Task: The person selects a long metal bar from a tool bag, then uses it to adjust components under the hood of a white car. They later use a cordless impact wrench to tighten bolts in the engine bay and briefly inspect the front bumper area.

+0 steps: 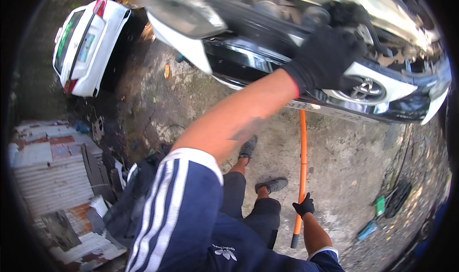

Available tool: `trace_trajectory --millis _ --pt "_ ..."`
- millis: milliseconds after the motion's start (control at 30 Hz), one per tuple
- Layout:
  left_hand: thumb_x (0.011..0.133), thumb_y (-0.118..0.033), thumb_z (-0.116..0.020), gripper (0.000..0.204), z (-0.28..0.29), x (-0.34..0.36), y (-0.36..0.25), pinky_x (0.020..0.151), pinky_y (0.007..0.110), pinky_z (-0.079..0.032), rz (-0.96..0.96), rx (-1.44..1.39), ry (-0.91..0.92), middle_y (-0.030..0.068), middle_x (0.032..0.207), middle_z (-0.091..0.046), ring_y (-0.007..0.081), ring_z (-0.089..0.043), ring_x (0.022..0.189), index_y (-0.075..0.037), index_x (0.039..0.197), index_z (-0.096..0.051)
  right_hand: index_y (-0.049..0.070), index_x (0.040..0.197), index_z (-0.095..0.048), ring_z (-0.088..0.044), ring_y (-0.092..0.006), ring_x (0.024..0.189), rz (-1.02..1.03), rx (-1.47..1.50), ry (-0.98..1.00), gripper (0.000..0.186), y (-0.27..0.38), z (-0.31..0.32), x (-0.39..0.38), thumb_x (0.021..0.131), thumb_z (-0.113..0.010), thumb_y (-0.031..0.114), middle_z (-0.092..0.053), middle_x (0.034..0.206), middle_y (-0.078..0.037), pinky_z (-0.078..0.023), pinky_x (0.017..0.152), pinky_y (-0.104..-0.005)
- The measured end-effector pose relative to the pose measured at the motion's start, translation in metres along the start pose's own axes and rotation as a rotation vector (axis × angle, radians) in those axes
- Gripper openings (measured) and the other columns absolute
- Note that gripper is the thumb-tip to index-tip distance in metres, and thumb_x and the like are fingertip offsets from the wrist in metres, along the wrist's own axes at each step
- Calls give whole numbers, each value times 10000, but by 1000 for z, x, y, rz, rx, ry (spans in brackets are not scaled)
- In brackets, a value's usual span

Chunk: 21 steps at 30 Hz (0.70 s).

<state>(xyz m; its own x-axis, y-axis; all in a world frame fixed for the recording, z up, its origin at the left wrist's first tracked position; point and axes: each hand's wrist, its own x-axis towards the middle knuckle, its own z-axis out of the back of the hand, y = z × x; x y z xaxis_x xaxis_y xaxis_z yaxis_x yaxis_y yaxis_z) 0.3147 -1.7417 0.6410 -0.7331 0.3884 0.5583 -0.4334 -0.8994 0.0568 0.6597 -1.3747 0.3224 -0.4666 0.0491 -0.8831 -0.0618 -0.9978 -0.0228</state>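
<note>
My left hand [325, 57], in a black glove, reaches over the front of a white car [186, 47], just above the badge on its nose. Motion blur and the glove hide its fingertips, so I cannot make out whether it grips anything. Lower down, my right hand [304, 205], also gloved in black, is closed on a long orange jack handle [302, 147] near its black end grip, with the thumb sticking up. The handle's far end disappears beneath the car's front bumper. Above my left hand, the engine bay [382, 38] lies exposed.
Another white car [91, 47] stands at the far left. Rusty corrugated sheets [52, 176] and dark scrap lie at the left. On the concrete at the right are a green object [380, 206], a blue one [367, 230] and a black one [398, 199]. My shoes [271, 184] are between the handle and the scrap.
</note>
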Motion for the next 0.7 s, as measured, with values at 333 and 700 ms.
trace_trajectory --millis 333,700 --pt "858 -396 -679 510 139 -414 -28 954 444 -444 952 -632 203 189 1169 -614 359 -575 1112 -35 1206 -592 52 1105 -657 -704 -304 808 336 95 -376 447 135 173 -64 793 -732 363 -713 752 -142 -553 765 -396" --pt "952 -244 -538 273 462 -785 262 741 450 -478 1915 -298 279 197 931 -676 365 -648 885 1 989 -653 -15 1149 -619 -646 -139 688 681 356 18 355 569 245 -165 870 -705 187 -672 772 -91 -524 640 -288"
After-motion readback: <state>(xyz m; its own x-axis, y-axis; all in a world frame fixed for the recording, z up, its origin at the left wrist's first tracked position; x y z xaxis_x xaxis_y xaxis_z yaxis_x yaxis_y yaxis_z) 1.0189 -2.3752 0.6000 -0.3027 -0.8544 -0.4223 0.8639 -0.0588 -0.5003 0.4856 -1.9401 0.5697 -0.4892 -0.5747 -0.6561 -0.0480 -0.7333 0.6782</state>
